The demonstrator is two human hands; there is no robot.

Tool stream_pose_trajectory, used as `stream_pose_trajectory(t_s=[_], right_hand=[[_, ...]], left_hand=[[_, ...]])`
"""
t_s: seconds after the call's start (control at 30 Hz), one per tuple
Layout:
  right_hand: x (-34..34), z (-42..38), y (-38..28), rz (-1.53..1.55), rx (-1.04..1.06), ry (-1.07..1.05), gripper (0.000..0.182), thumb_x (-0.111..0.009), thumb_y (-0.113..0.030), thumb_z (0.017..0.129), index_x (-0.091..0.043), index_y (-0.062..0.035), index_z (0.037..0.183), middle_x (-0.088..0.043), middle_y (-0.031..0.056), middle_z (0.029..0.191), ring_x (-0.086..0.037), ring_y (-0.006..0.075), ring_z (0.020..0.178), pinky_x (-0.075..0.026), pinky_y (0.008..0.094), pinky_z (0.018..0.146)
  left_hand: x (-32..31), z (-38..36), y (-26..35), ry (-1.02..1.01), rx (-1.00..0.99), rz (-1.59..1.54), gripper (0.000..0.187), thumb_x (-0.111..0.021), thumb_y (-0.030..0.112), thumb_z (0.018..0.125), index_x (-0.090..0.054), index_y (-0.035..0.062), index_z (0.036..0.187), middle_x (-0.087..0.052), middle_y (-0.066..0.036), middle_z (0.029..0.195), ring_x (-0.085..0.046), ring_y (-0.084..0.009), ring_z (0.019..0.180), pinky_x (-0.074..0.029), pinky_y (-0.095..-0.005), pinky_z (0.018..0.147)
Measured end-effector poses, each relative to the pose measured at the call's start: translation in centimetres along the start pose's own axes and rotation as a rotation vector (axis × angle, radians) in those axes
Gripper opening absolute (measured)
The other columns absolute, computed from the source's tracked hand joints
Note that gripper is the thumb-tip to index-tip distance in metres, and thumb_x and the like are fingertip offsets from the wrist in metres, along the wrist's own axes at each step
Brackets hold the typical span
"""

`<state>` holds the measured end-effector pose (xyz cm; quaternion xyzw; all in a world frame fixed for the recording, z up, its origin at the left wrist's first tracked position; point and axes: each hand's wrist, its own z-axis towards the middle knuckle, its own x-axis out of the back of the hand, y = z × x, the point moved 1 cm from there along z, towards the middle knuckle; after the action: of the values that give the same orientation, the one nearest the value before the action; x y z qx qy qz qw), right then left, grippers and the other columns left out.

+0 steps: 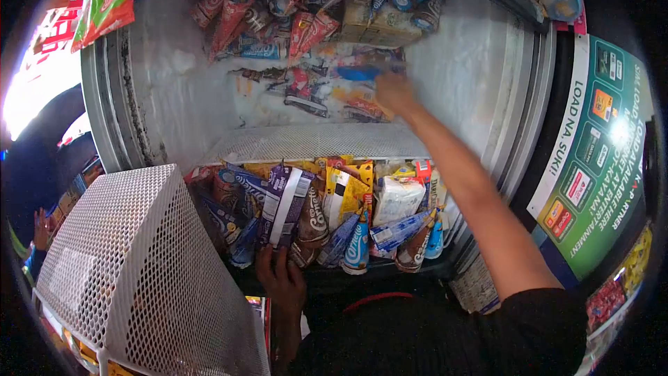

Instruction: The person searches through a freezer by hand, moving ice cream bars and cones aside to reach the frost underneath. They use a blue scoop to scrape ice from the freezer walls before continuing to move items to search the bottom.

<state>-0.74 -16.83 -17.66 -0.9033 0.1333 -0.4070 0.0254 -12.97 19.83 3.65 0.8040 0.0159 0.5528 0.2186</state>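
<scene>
Deep inside the frosted chest freezer [177, 90], my right hand [395, 94] is closed around a blue item [360, 73], blurred by motion. Flat ice cream packs [306, 104] lie in frost on the freezer floor to its left. My left hand [280, 277] rests at the near edge, its fingers apart, touching the lower end of a purple and white pack [285, 202]. That pack stands among blue and brown cones [356, 247] in the near row. What the left fingers hold, if anything, is hidden.
Red cones [313, 31] and a cardboard box [372, 24] fill the freezer's far end. A white mesh basket [167, 264] stands at the near left. A green sign [605, 146] is at the right. Another person's hand [42, 230] shows at the far left.
</scene>
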Motion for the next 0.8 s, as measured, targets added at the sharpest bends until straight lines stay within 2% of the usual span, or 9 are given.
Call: stream_pose_trajectory(t_s=[0.07,0.13,0.23,0.4,0.47,0.5,0.57,0.6,0.8], right_hand=[[-2.4,-0.2,-0.2,0.015,-0.017,0.156,0.028,-0.057,-0.029,0.080,-0.068,-0.0033,0.083,-0.066,0.0180,0.089,-0.065,0.0338,0.082,-0.052,0.0437,0.069],[-1.4,-0.8,-0.5,-0.072,0.078,-0.059,0.036,-0.056,-0.037,0.082,-0.068,-0.0027,0.079,-0.066,0.0171,0.084,-0.065,0.0328,0.080,-0.052,0.0433,0.067],[3.6,-2.1,-1.3,-0.081,0.082,-0.112,0.027,-0.054,-0.024,0.081,-0.065,-0.0004,0.085,-0.064,0.0219,0.087,-0.064,0.0348,0.083,-0.052,0.0434,0.070],[-2.7,0.8,-2.2,-0.058,0.015,0.133,0.034,-0.054,-0.032,0.083,-0.064,0.0007,0.088,-0.064,0.0212,0.085,-0.063,0.0352,0.084,-0.051,0.0460,0.069],[-4.7,0.2,-0.4,0.044,0.126,0.081,0.061,-0.053,-0.062,0.076,-0.068,-0.0029,0.081,-0.065,0.0186,0.089,-0.065,0.0323,0.083,-0.051,0.0419,0.069],[-3.1,0.5,0.2,0.033,0.132,0.101,0.061,-0.053,-0.062,0.076,-0.068,-0.0029,0.081,-0.065,0.0186,0.089,-0.065,0.0323,0.083,-0.051,0.0419,0.069],[0.1,-1.2,-0.2,0.019,0.094,-0.078,0.063,-0.051,-0.061,0.078,-0.067,-0.0012,0.084,-0.064,0.0211,0.091,-0.064,0.0336,0.083,-0.051,0.0438,0.069],[2.5,-1.2,-0.5,0.005,0.044,-0.087,0.030,-0.052,-0.022,0.084,-0.056,0.0003,0.103,-0.062,0.0219,0.096,-0.064,0.0366,0.085,-0.050,0.0486,0.069],[0.0,-1.6,-2.7,0.217,-0.016,-0.002,0.025,-0.058,-0.017,0.077,-0.060,-0.0035,0.098,-0.063,0.0200,0.093,-0.062,0.0339,0.091,-0.050,0.0471,0.073]], left_hand=[[0.2,-0.2,-0.1,-0.012,-0.015,-0.001,0.031,-0.052,0.009,0.085,-0.053,0.0027,0.115,-0.043,-0.021,0.124,-0.042,-0.0387,0.115,-0.036,-0.0498,0.095],[0.2,-0.2,0.3,-0.006,-0.014,0.006,0.030,-0.052,0.010,0.086,-0.052,0.0026,0.115,-0.043,-0.021,0.124,-0.042,-0.0388,0.115,-0.035,-0.0500,0.095],[0.2,-0.2,-0.2,-0.020,-0.008,0.039,0.030,-0.051,0.011,0.087,-0.052,0.0027,0.116,-0.043,-0.021,0.124,-0.041,-0.0389,0.115,-0.035,-0.0506,0.095],[0.1,-0.6,-0.2,-0.022,0.013,-0.011,0.030,-0.050,0.012,0.088,-0.053,0.0035,0.116,-0.044,-0.020,0.125,-0.041,-0.0388,0.116,-0.033,-0.0514,0.096],[-0.1,-0.5,-0.2,-0.008,-0.003,0.017,0.030,-0.050,0.012,0.088,-0.053,0.0042,0.117,-0.044,-0.020,0.125,-0.041,-0.0386,0.116,-0.033,-0.0512,0.096],[-0.6,0.0,-0.1,0.014,-0.006,0.014,0.030,-0.050,0.012,0.088,-0.053,0.0042,0.117,-0.044,-0.020,0.125,-0.041,-0.0386,0.116,-0.033,-0.0512,0.096],[-0.2,-0.6,-0.4,0.001,0.007,0.029,0.030,-0.050,0.011,0.088,-0.054,0.0042,0.116,-0.044,-0.020,0.124,-0.042,-0.0390,0.116,-0.033,-0.0510,0.097],[0.0,-0.5,-0.1,-0.005,0.020,0.011,0.029,-0.050,0.011,0.087,-0.055,0.0041,0.115,-0.045,-0.020,0.124,-0.042,-0.0390,0.116,-0.033,-0.0511,0.097],[0.1,-0.3,0.1,-0.014,0.027,-0.005,0.029,-0.050,0.011,0.087,-0.055,0.0038,0.115,-0.045,-0.020,0.124,-0.042,-0.0382,0.115,-0.032,-0.0511,0.097]])
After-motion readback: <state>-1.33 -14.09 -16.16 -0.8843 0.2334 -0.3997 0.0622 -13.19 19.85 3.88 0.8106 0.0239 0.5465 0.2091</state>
